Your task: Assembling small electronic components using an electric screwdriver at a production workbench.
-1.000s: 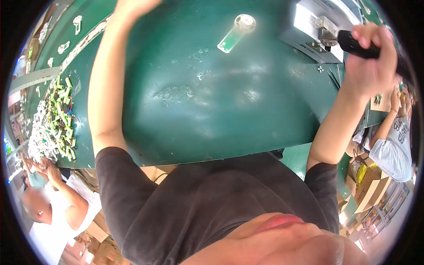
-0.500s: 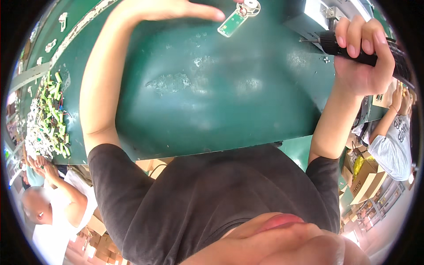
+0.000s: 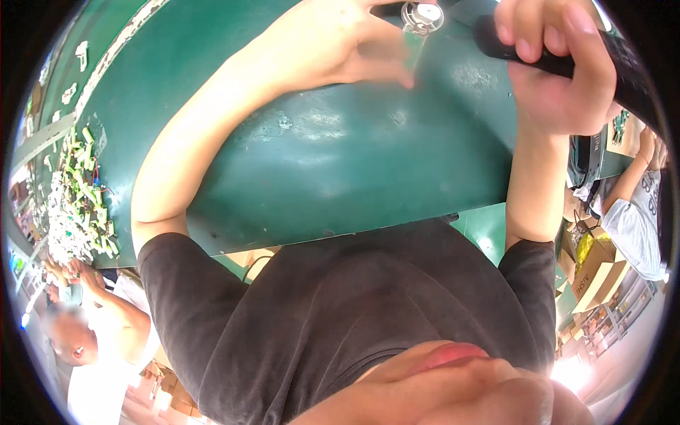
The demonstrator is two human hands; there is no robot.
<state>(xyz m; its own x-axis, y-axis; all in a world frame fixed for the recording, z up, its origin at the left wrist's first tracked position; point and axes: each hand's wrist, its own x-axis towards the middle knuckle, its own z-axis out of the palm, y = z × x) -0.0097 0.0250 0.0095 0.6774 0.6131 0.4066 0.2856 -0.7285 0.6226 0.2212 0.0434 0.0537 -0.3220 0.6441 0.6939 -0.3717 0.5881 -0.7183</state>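
Bottom of frame: the person's black T-shirt (image 3: 354,312) fills the foreground and hides the near edge of the green table (image 3: 340,177). Left edge: heap of small green and white parts (image 3: 78,205), a co-worker (image 3: 92,340) below it. Upper right: right hand (image 3: 559,71), fingers wrapped tight round a black tool handle (image 3: 545,60). Top centre: left hand (image 3: 340,46), fingers loosely spread, fingertips at a small green piece with a clear round cap (image 3: 419,21); actual grip not discernible.

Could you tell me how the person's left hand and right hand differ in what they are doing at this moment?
The left hand lies loosely on the green table, fingers touching a small green part with a round clear end; the right hand is raised and clenched around a black tool handle. The left forearm lies across the table; the right stands upright. Both are bare.
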